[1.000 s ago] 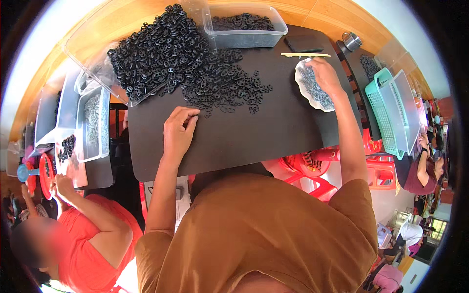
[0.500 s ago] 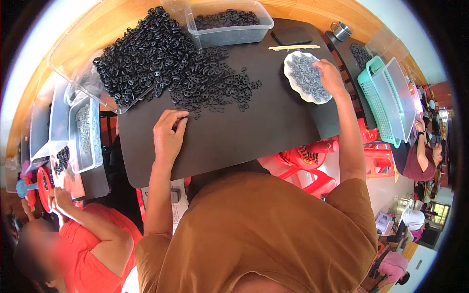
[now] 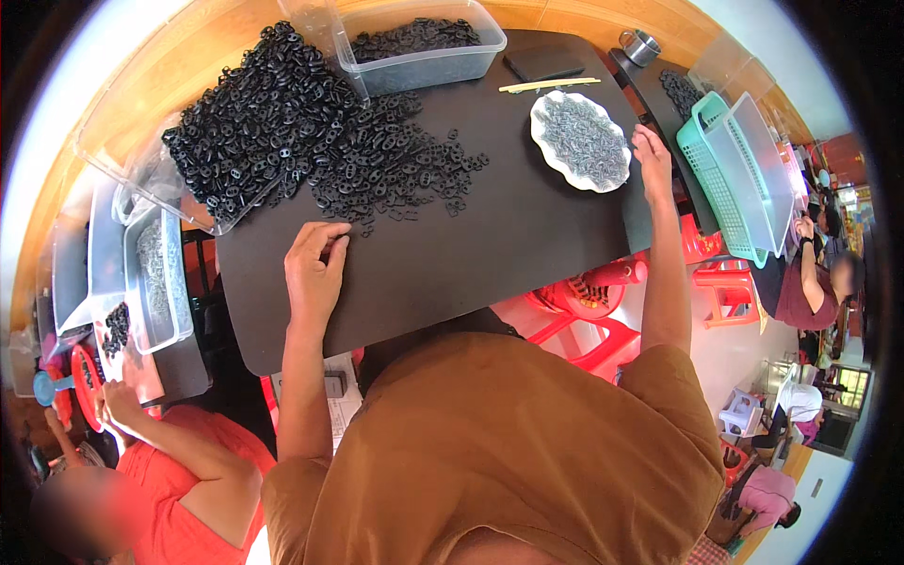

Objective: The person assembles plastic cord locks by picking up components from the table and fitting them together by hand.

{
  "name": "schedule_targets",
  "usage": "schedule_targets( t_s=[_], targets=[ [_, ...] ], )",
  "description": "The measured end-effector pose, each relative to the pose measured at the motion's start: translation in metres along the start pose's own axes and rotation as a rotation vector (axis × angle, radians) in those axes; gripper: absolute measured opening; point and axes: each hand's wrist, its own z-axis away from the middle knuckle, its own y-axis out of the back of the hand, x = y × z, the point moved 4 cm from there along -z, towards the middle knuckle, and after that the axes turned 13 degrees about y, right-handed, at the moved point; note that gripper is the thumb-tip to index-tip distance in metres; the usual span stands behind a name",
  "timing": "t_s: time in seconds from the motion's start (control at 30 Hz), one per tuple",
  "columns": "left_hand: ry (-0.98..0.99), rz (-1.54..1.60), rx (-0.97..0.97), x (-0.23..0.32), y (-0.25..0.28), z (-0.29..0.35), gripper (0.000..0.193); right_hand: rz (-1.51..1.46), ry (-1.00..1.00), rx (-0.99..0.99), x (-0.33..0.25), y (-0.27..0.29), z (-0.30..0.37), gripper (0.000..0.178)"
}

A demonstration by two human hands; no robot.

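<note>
My left hand (image 3: 315,273) rests on the dark table, thumb and fingers curled together, at the near edge of some loose black two-holed plastic pieces (image 3: 391,174). Whatever its fingertips hold, if anything, is too small to make out. My right hand (image 3: 653,168) is just off the right rim of a white scalloped dish (image 3: 539,141). Its fingers are bent inward, and anything between them is hidden. Many small grey metal-looking pieces (image 3: 584,141) fill the dish. Behind my left hand, a large heap of black pieces (image 3: 254,122) spills out of a tipped clear tub (image 3: 221,226).
A clear bin (image 3: 424,71) of black pieces stands at the back, near a dark flat case (image 3: 543,64) and pale sticks (image 3: 551,85). At right are a green basket (image 3: 725,188) and a metal cup (image 3: 639,47). A co-worker in red (image 3: 193,471) sits at left. Red stools (image 3: 603,344) stand below the table.
My right hand has come out of the dish to beside its right rim. My left hand stays by the black pieces, still curled. The whole view has shifted slightly.
</note>
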Motion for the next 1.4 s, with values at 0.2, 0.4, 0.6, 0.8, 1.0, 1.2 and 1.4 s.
schedule_targets(
  t_s=[0.2, 0.4, 0.6, 0.8, 1.0, 1.2, 1.4],
  targets=[
    [0.002, -0.007, 0.004, -0.002, -0.001, 0.000, 0.014, -0.503, -0.169, 0.150, -0.003, -0.033, 0.014, 0.037],
    [0.005, -0.017, 0.015, -0.002, 0.000, 0.002, 0.013, 0.151, 0.030, 0.031, -0.063, -0.052, 0.017, 0.036],
    [0.004, -0.005, 0.006, -0.001, 0.000, 0.000, 0.012, 0.392, 0.255, -0.029, -0.077, -0.068, 0.017, 0.038],
    [-0.002, -0.017, 0.009, 0.000, 0.000, 0.000, 0.012, 0.587, 0.343, -0.074, -0.108, -0.080, 0.020, 0.040],
    [-0.004, -0.018, 0.008, 0.000, -0.001, 0.000, 0.013, 0.455, 0.378, -0.119, -0.126, -0.089, 0.018, 0.036],
    [-0.017, -0.023, 0.012, -0.001, 0.000, 0.000, 0.013, 0.319, 0.326, 0.054, -0.100, -0.046, -0.005, 0.025],
    [-0.021, -0.029, 0.008, 0.002, -0.003, -0.003, 0.013, 0.430, 0.148, -0.062, -0.025, -0.003, -0.006, 0.027]
  ],
)
